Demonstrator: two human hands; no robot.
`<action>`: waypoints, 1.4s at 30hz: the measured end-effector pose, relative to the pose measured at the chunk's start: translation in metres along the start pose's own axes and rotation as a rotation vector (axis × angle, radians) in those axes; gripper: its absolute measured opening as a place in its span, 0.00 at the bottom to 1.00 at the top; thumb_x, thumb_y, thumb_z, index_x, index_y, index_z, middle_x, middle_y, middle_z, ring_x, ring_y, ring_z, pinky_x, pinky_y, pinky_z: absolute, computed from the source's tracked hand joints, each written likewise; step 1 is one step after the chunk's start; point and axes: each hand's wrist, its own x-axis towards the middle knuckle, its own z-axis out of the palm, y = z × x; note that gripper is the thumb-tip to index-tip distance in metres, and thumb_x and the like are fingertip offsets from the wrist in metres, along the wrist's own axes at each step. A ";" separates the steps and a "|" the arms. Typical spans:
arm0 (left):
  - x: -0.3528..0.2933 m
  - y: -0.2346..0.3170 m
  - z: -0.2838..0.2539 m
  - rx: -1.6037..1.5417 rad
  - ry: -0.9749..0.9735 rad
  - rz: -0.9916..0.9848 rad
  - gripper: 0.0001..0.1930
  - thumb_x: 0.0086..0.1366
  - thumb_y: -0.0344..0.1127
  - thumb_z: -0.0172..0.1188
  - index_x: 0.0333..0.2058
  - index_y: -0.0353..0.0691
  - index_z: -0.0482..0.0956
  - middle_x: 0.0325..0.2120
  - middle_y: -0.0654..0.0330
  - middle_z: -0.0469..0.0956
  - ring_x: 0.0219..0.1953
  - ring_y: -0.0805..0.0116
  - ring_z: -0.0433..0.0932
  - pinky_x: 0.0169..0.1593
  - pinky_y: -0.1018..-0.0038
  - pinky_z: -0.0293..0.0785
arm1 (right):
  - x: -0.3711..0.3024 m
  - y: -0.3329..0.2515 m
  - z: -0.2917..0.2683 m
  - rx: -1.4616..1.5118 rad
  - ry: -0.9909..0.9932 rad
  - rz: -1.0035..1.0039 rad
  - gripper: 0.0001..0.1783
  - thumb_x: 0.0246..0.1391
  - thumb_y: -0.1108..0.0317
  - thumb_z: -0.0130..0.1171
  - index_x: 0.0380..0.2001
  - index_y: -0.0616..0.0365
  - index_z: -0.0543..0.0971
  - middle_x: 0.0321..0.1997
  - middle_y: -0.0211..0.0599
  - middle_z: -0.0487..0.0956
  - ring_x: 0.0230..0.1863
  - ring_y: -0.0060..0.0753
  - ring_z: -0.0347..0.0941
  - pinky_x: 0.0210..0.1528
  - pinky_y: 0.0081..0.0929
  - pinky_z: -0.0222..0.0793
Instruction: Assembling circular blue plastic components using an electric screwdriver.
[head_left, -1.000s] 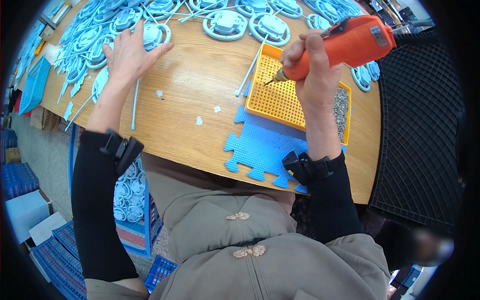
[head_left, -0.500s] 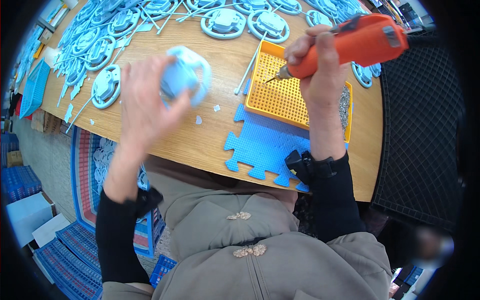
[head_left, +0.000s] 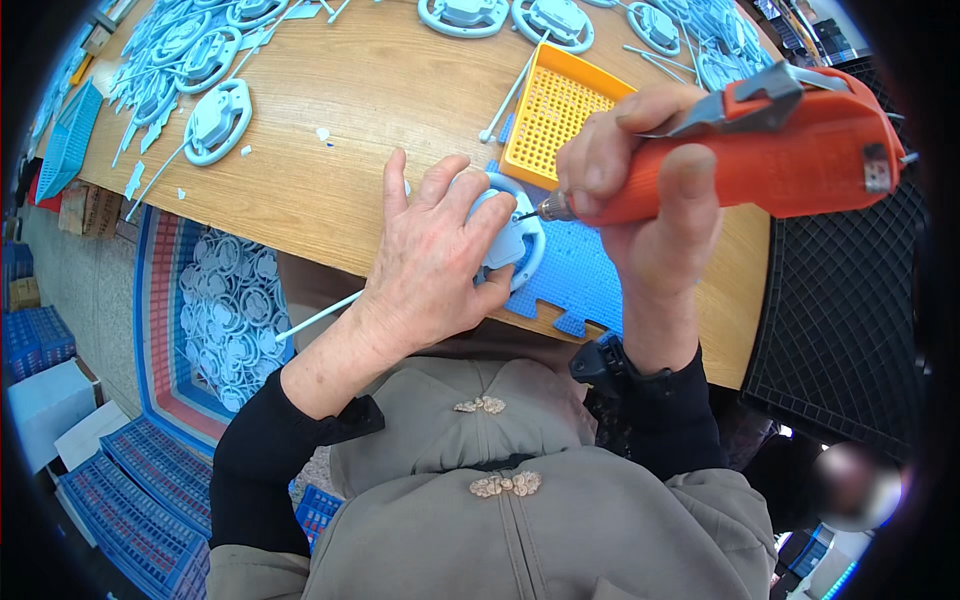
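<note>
My left hand (head_left: 435, 250) is closed around a light-blue plastic toy steering wheel (head_left: 521, 255), pressing it onto the blue foam mat (head_left: 580, 275). A thin stalk of the same colour sticks out from under my left wrist. In my right hand (head_left: 655, 170) is an orange electric screwdriver (head_left: 780, 150), gripped around its body. Its bit points left and meets the steering wheel's upper face, near my left fingertips. Part of the wheel is hidden by my left hand. Just beyond stands a yellow perforated basket (head_left: 560, 105), partly covered by my right hand.
More light-blue steering wheels (head_left: 218, 120) lie along the left and far sides of the wooden table (head_left: 330, 190). At the left edge sits a light-blue basket (head_left: 68, 150). A crate (head_left: 165, 340) full of similar parts stands below the table. Black ribbed material (head_left: 840, 300) borders the right.
My left hand has brought the steering wheel rightward and down onto the foam mat. My right hand has moved the screwdriver nearer, its bit now at the wheel instead of over the yellow basket.
</note>
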 end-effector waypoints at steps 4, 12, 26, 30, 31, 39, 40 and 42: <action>-0.001 0.002 0.000 0.010 -0.021 -0.005 0.27 0.44 0.37 0.67 0.46 0.44 0.72 0.46 0.56 0.69 0.57 0.51 0.64 0.61 0.37 0.48 | -0.001 0.000 0.003 0.022 -0.024 0.010 0.22 0.59 0.49 0.56 0.39 0.58 0.69 0.20 0.33 0.70 0.19 0.25 0.66 0.24 0.26 0.65; 0.001 0.003 0.003 -0.026 0.033 0.005 0.23 0.45 0.37 0.66 0.42 0.44 0.73 0.44 0.56 0.70 0.57 0.52 0.65 0.61 0.35 0.45 | -0.002 0.013 0.008 0.059 0.114 0.009 0.14 0.45 0.72 0.70 0.31 0.60 0.73 0.25 0.28 0.74 0.23 0.18 0.70 0.21 0.17 0.64; -0.083 -0.048 -0.095 0.382 -0.060 -0.348 0.30 0.44 0.33 0.63 0.51 0.43 0.71 0.51 0.51 0.66 0.61 0.49 0.61 0.64 0.44 0.46 | 0.039 0.023 -0.037 0.038 0.293 -0.075 0.17 0.58 0.55 0.59 0.35 0.59 0.73 0.22 0.33 0.73 0.23 0.28 0.69 0.32 0.30 0.67; -0.105 -0.086 -0.121 0.508 -0.060 -0.406 0.35 0.46 0.34 0.64 0.56 0.44 0.68 0.56 0.51 0.63 0.63 0.49 0.58 0.64 0.44 0.46 | 0.045 0.041 -0.033 -0.026 0.328 -0.057 0.15 0.56 0.58 0.62 0.35 0.59 0.72 0.21 0.34 0.74 0.22 0.28 0.70 0.30 0.28 0.69; -0.099 -0.101 -0.120 0.539 -0.046 -0.410 0.36 0.48 0.36 0.65 0.59 0.44 0.66 0.58 0.51 0.61 0.64 0.50 0.57 0.64 0.44 0.46 | 0.045 0.043 -0.033 -0.028 0.326 -0.057 0.15 0.56 0.58 0.62 0.35 0.59 0.72 0.21 0.34 0.74 0.22 0.28 0.70 0.30 0.28 0.69; -0.045 -0.222 -0.103 0.746 0.052 -0.455 0.37 0.57 0.47 0.63 0.63 0.43 0.61 0.63 0.53 0.58 0.67 0.54 0.54 0.65 0.46 0.44 | 0.050 0.051 -0.037 -0.016 0.335 -0.009 0.15 0.55 0.58 0.62 0.32 0.56 0.71 0.21 0.33 0.74 0.21 0.27 0.71 0.29 0.28 0.70; -0.040 -0.226 -0.101 0.744 0.031 -0.472 0.37 0.56 0.49 0.63 0.62 0.42 0.62 0.62 0.53 0.60 0.66 0.55 0.56 0.64 0.46 0.45 | 0.050 0.052 -0.038 -0.021 0.337 -0.008 0.15 0.55 0.58 0.62 0.32 0.56 0.71 0.21 0.33 0.74 0.21 0.27 0.71 0.29 0.28 0.70; -0.034 -0.227 -0.101 0.741 0.009 -0.486 0.38 0.56 0.51 0.63 0.61 0.41 0.63 0.61 0.52 0.62 0.65 0.55 0.58 0.63 0.46 0.46 | 0.049 0.053 -0.038 -0.013 0.313 -0.004 0.14 0.55 0.58 0.62 0.31 0.55 0.71 0.21 0.33 0.74 0.21 0.27 0.71 0.29 0.29 0.70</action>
